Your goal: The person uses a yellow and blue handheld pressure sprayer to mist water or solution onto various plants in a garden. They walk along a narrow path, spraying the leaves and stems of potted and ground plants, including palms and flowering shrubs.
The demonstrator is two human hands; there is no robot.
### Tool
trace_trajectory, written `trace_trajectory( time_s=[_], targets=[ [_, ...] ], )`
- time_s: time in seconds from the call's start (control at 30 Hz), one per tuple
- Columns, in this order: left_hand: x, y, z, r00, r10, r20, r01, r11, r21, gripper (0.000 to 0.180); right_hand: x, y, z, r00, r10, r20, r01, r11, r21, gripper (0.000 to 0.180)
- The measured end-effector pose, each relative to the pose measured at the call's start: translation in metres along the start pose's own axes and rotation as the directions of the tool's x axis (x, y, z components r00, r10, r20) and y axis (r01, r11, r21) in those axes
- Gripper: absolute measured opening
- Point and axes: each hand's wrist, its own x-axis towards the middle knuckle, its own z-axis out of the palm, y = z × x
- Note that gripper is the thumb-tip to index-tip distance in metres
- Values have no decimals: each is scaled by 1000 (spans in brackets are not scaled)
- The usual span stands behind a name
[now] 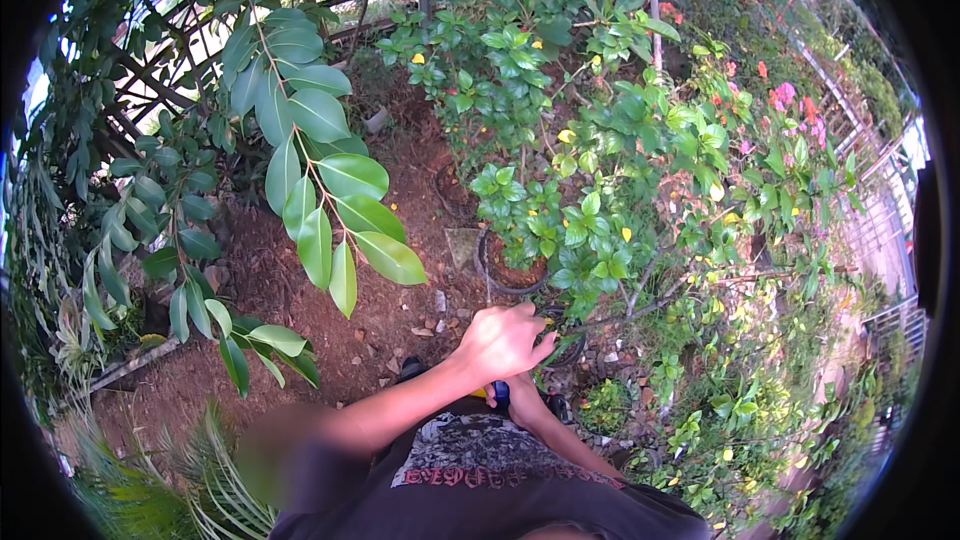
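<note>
The left hand (503, 340) is curled into a loose fist with its knuckles up, and its fingertips meet a thin bare branch (625, 312) that runs from the hand out to the right. The grip looks narrow and closed about the near end of that branch, though the fingers hide the exact contact. The right hand (520, 395) lies just below the left hand and mostly under it; only its wrist and a little of its back show. A small blue and yellow thing (497, 392) sits against it, just below the left hand. It may be a tool handle, but I cannot tell what it is. Whether the right grip is wide or narrow cannot be told either.

Just above and right of the left hand stands a dark round pot (487, 270) with a leafy green shrub (560, 220) bearing small yellow buds; the branch passes under its lower leaves. Left of the pot is bare reddish soil (380, 320) strewn with small stones and dry leaves. Farther left of the pot, a bough with large glossy leaves (320, 180) hangs over the soil. Well right of the pot, flowering plants with pink and orange blooms (785, 105) fill the bed. Near the lower edge is the person's dark printed shirt (470, 470).
</note>
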Motion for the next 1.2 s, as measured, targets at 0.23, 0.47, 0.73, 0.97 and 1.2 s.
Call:
trace_trajectory(
  time_s=[0.23,0.47,0.73,0.97,1.2],
  targets=[
    [-27,-66,25,986,-70,153,81,995,-61,34,31,7,33,999,-15,-32,16,999,32,17],
    [10,-105,-65,989,81,-122,-101,981,-167,22,67,18,91,972,-62,-225,82,994,79,55],
    [2,-127,-97,984,164,71,-158,984,-84,32,80,52,123,975,0,-224,23,995,102,65],
    [-58,-146,-41,979,34,202,-25,999,-46,42,83,50,141,971,-31,-236,50,996,75,19],
    [-65,-142,-33,991,9,132,-2,999,-55,40,76,60,126,980,-25,-197,38,997,63,19]
  ],
)
